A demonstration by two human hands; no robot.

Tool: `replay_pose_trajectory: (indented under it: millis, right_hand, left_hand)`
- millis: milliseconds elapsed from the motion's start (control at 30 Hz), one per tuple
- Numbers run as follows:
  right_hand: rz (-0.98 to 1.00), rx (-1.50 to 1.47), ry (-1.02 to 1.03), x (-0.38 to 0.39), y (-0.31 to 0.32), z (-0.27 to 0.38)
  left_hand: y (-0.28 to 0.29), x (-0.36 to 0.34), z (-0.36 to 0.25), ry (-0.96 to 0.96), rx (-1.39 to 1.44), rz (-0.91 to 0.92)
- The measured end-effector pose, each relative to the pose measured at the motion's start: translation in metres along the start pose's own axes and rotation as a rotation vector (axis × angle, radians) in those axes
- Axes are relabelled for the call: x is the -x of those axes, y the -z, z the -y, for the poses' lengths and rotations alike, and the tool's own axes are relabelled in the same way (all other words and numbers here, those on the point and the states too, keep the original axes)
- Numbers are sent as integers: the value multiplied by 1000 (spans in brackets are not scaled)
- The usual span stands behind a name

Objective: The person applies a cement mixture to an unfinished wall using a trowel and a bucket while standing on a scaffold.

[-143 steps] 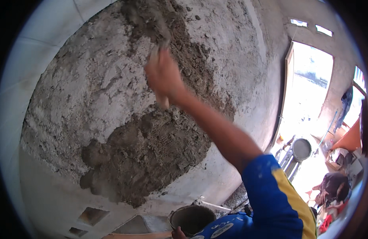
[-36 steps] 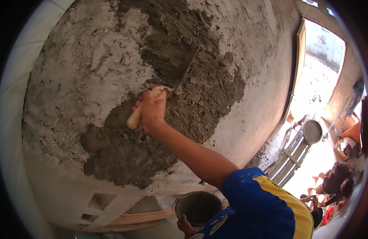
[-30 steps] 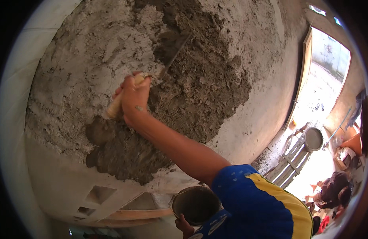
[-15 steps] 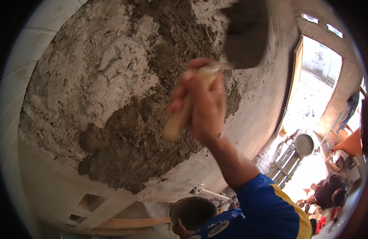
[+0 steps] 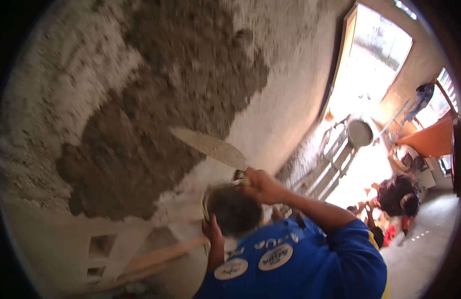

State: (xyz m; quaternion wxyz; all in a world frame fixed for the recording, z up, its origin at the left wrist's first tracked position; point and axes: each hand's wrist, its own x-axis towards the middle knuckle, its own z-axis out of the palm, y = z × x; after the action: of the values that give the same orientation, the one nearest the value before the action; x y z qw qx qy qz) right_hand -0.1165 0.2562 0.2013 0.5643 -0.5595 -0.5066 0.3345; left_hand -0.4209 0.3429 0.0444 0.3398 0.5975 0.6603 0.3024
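Note:
My right hand (image 5: 263, 187) is closed on a trowel, mostly hiding its handle; the long, mortar-smeared blade (image 5: 208, 147) points up and left, in front of the wall. Just below it, my left hand (image 5: 214, 230) grips the left side of a dark bucket (image 5: 235, 214) held against my blue shirt (image 5: 310, 259); what is inside is blurred. A large rough patch of dark wet mortar (image 5: 165, 94) covers the middle of the wall (image 5: 280, 94), with paler crusted plaster on its left.
Slatted wooden planks (image 5: 332, 162) and a round tub of grey mix (image 5: 360, 132) lie near the bright doorway (image 5: 370, 55). A crouching person (image 5: 397, 197) is among clutter at right. An orange board (image 5: 432, 137) leans by a window. A timber board (image 5: 165, 254) runs along the lower left.
My right hand with the trowel has come down from high on the mortar patch to just above the bucket, the blade now pointing left. The view has shifted, with the doorway higher in it.

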Motion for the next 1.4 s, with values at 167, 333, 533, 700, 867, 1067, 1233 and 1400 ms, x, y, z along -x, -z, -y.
replay_pose_trajectory:
  millis: [167,333,533,700,867,1067,1233,1400]
  right_hand:
    - [280,417,-519,111,16,-57]
    - [341,461,-690,106,16,-86]
    - [239,667,-479,82,-49,-107]
    - [442,866,-358,62,-11,-74]
    - [354,1006,-139,68,-37,-82]
    - [47,805,-503,45,0,-73]
    - [166,774,-535,90,-21,-155]
    - [472,-220,-865,83,6,-65]
  left_hand:
    - [5,-6,-70,-302,-67,67]
    - [-20,-6,-135,-301,0,285]
    - [-41,3,-168,-417,140,387]
    - [-42,3,-159,-499,92,302]
    - [-39,1,-164,-621,27,281]
    - [-45,4,-154,-548,-19,204]
    - [-73,31,-216,-854,20,397]
    - [-63,39,-224,-801,-4,577]
